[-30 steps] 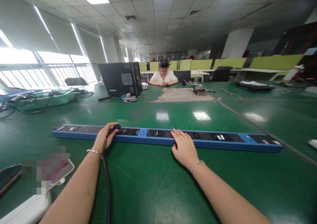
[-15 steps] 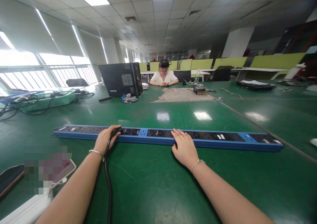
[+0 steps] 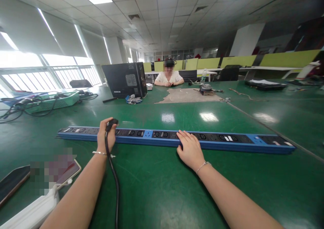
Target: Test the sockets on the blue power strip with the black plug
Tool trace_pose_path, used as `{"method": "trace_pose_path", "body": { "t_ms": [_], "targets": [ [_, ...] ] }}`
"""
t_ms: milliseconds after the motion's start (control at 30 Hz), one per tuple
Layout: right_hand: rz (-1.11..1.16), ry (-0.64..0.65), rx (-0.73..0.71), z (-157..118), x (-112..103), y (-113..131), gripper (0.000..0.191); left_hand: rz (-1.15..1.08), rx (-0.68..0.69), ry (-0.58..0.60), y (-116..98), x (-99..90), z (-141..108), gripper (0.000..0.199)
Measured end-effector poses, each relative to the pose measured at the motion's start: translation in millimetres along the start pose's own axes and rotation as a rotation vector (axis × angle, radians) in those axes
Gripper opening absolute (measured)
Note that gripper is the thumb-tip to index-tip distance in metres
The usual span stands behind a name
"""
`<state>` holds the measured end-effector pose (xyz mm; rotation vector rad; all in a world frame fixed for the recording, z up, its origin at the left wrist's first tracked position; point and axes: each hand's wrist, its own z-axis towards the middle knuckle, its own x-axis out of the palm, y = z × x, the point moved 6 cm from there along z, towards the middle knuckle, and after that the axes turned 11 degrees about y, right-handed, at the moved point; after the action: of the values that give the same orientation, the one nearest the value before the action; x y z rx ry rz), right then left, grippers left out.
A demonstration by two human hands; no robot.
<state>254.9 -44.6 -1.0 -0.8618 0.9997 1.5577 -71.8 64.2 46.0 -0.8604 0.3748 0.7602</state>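
My left hand (image 3: 103,134) is closed around a black plug (image 3: 111,124), holding it above the left part of a long blue power strip (image 3: 167,142). The plug is apart from the sockets, and its black cord (image 3: 116,181) hangs down toward the table's near edge. Across the strip's middle, my right hand (image 3: 189,151) lies with its fingers stretched flat over the top face, the thumb by the near side. Black sockets line the strip, with blue sections among them (image 3: 148,134).
On the green table (image 3: 157,188) stand a black computer case (image 3: 124,80), work gloves (image 3: 134,99) and a green basket (image 3: 53,102) with cables. A phone (image 3: 67,171) and a white object (image 3: 30,208) lie near left. A person (image 3: 169,77) sits opposite.
My left hand has lifted the plug off the strip's sockets and moved slightly left with it. My right hand stays on the strip. The view has shifted a little.
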Motion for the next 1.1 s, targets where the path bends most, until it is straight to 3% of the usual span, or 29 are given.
{"method": "trace_pose_path", "body": {
  "t_ms": [100,167,233,400,667,800,967,1100],
  "targets": [
    [0.0,-0.009,-0.002,0,0,0,0.047,-0.015,0.044,0.099,-30,13.5,-1,0.038],
    [0.001,-0.015,-0.001,0,0,0,0.047,-0.019,0.071,0.284,-50,36.9,-7,0.037],
    [0.002,-0.018,0.0,0,-1,1,0.047,-0.015,0.106,0.392,-65,57.5,-14,0.034],
    [-0.001,-0.012,0.012,1,0,0,0.047,-0.012,0.156,0.492,-78,85.4,-24,0.03],
    [-0.007,0.008,0.002,1,-1,1,0.048,0.152,0.218,0.496,-85,83.9,-31,0.028],
    [-0.02,0.079,-0.023,0,-2,-1,0.05,0.224,0.221,0.483,-85,81.2,-32,0.03],
    [-0.072,0.094,0.134,-3,-9,-26,0.053,0.277,0.246,0.491,-84,81.2,-31,0.032],
    [-0.08,0.136,0.15,-5,-8,-36,0.056,0.255,0.283,0.516,-82,86.6,-32,0.03]
  ]
}}
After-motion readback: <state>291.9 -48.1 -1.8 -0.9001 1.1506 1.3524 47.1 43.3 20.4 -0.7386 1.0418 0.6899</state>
